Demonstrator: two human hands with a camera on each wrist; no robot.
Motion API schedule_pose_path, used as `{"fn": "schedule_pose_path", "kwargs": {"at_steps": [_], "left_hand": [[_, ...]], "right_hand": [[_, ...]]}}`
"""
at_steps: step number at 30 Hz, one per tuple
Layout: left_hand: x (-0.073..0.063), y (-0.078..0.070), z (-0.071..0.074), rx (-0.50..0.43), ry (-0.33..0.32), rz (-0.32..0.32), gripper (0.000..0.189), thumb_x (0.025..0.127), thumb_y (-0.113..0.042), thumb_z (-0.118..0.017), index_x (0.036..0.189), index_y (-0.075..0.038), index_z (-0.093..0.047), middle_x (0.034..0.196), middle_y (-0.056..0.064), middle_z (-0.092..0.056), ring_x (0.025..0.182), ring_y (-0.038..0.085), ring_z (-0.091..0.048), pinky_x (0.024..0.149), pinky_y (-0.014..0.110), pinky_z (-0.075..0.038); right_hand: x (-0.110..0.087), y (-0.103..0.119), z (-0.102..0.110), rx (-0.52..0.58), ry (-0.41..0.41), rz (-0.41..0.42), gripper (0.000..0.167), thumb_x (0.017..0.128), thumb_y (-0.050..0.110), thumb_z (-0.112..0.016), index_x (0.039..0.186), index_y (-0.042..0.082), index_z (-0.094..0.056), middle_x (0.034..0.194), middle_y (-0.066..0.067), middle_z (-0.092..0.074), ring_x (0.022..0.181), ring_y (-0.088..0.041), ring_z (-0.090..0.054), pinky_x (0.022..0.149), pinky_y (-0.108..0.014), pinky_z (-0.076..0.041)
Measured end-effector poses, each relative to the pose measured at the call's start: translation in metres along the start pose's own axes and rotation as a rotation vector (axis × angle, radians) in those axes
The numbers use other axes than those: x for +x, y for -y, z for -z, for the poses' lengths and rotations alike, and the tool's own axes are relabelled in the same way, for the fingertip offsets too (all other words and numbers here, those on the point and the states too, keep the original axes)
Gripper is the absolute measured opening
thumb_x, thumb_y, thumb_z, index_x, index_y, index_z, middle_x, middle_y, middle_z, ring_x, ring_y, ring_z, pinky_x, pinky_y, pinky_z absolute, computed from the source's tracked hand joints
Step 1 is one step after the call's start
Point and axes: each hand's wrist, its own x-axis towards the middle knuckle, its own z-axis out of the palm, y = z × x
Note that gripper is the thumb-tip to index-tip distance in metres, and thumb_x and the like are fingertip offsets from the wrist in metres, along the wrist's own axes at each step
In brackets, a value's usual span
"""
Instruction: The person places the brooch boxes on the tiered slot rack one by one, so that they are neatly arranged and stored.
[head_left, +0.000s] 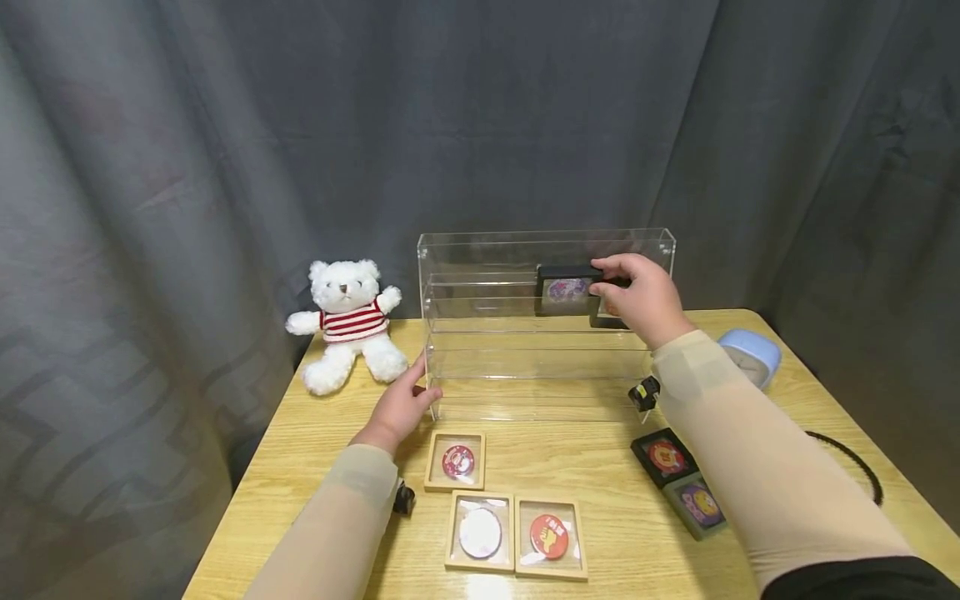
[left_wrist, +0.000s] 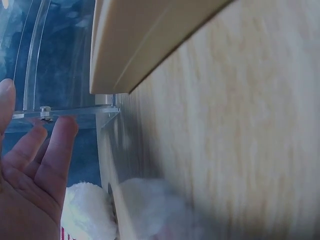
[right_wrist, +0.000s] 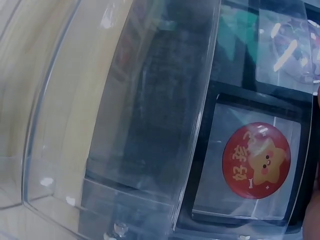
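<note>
A clear acrylic display rack [head_left: 536, 364] with stepped tiers stands mid-table. My left hand [head_left: 401, 406] holds its left side near the bottom; in the left wrist view the fingertips [left_wrist: 65, 125] touch the clear panel, with the thumb on its other side. At the upper right tier, my right hand [head_left: 637, 293] pinches the right end of a black badge frame [head_left: 550, 302] with a purple badge. Beside it, a second black frame [right_wrist: 205, 172] with a red star badge sits behind the clear lip, partly hidden by the right hand in the head view.
Three wooden badge frames [head_left: 455, 485] lie in front of the rack. Two dark frames [head_left: 660, 479] lie by the right forearm. A white teddy bear [head_left: 348, 325] sits left, a blue clock [head_left: 759, 350] stands right, and a black curved band [head_left: 855, 458] lies near the right edge.
</note>
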Motion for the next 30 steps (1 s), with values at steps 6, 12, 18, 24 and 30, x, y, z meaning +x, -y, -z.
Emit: {"fn": "schedule_pose_path", "kwargs": {"at_steps": [6, 12, 18, 24, 30], "left_hand": [[0.0011, 0.0007, -0.0016, -0.004, -0.005, -0.004, 0.076, 0.097, -0.027, -0.066, 0.156, -0.044, -0.021, 0.155, 0.004, -0.039, 0.104, 0.022, -0.058, 0.08, 0.041, -0.051], [0.0013, 0.0004, -0.0016, 0.008, -0.008, -0.005, 0.077, 0.098, -0.027, -0.066, 0.156, -0.044, -0.02, 0.154, 0.005, -0.039, 0.102, 0.021, -0.058, 0.078, 0.04, -0.051], [-0.0003, -0.0005, -0.0008, 0.016, -0.005, -0.011, 0.075, 0.098, -0.027, -0.065, 0.157, -0.043, -0.021, 0.154, 0.005, -0.039, 0.103, 0.021, -0.059, 0.081, 0.042, -0.05], [0.0001, -0.0009, -0.0004, 0.011, -0.002, -0.014, 0.075, 0.098, -0.026, -0.065, 0.157, -0.043, -0.021, 0.154, 0.004, -0.039, 0.104, 0.023, -0.059, 0.085, 0.044, -0.05], [-0.0005, -0.0005, -0.0009, 0.015, -0.002, -0.03, 0.075, 0.099, -0.023, -0.065, 0.158, -0.04, -0.021, 0.155, 0.007, -0.038, 0.103, 0.023, -0.059, 0.086, 0.046, -0.049]], "right_hand": [[-0.0006, 0.0024, 0.0017, -0.03, 0.007, -0.019, 0.035, 0.093, 0.03, -0.072, 0.127, 0.022, -0.069, 0.12, 0.002, -0.058, 0.093, -0.018, -0.058, 0.07, -0.034, -0.056], [0.0023, 0.0052, 0.0046, -0.12, 0.033, 0.027, 0.03, 0.092, 0.03, -0.074, 0.12, 0.019, -0.072, 0.125, 0.003, -0.059, 0.101, -0.019, -0.056, 0.076, -0.039, -0.051], [0.0026, 0.0064, 0.0054, -0.141, 0.046, 0.051, 0.026, 0.092, 0.027, -0.074, 0.115, 0.016, -0.074, 0.121, 0.003, -0.059, 0.105, -0.021, -0.054, 0.08, -0.041, -0.046], [0.0025, 0.0078, 0.0043, -0.159, 0.039, 0.068, 0.024, 0.091, 0.024, -0.075, 0.113, 0.014, -0.075, 0.119, 0.001, -0.06, 0.109, -0.023, -0.054, 0.087, -0.044, -0.046], [0.0007, 0.0065, 0.0013, -0.191, 0.043, 0.101, 0.026, 0.092, 0.023, -0.073, 0.115, 0.011, -0.074, 0.121, 0.0, -0.059, 0.115, -0.025, -0.052, 0.095, -0.046, -0.043]]}}
